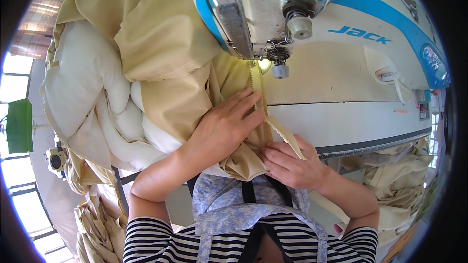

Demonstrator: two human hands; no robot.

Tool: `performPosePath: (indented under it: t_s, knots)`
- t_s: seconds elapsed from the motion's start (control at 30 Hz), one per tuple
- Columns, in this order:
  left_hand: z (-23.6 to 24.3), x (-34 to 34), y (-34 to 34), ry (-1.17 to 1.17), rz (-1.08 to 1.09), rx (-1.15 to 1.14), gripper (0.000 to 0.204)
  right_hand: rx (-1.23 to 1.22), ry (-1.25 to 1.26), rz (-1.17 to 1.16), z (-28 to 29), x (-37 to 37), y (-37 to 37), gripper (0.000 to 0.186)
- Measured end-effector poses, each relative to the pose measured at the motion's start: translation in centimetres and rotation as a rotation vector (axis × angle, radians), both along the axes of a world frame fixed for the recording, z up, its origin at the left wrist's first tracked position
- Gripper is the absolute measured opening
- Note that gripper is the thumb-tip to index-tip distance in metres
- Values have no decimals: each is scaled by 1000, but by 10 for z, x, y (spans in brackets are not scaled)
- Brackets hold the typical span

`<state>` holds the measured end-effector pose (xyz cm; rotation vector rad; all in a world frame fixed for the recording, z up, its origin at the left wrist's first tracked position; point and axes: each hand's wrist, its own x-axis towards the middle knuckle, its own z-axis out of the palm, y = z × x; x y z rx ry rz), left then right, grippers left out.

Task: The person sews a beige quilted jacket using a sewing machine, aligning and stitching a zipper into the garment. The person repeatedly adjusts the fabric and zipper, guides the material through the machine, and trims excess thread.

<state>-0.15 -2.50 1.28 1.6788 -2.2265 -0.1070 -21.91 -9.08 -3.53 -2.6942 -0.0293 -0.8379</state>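
Note:
Under the head of a white and blue sewing machine runs the edge of a beige fabric cover with a zipper tape along it. My left hand lies on the cloth and tape just in front of the needle area, its fingers extended and pressing down. Closer to my body, my right hand pinches the beige cloth edge, and the loose zipper tape end passes over its fingers. The needle and presser foot are mostly hidden by the machine head.
White stuffed padding bulges from the cover at the left. A ruler strip edges the white table. Beige cloth piles lie at the lower right and more folded cloth at the lower left.

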Motion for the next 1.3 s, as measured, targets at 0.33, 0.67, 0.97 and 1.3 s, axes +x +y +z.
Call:
performPosePath:
  t_s: [0.33,0.67,0.97,1.3]
  knots:
    - [-4,5,-3,86,-28,-40,24,125,16,123,1,5,-9,13]
    - [-6,11,-7,93,-46,-29,26,141,19,162,4,7,-13,22]
    - [-10,31,-32,70,-93,-132,18,91,24,60,11,26,-23,14]
    - [-2,1,-5,-83,-24,-143,29,35,-47,15,0,24,-17,17]
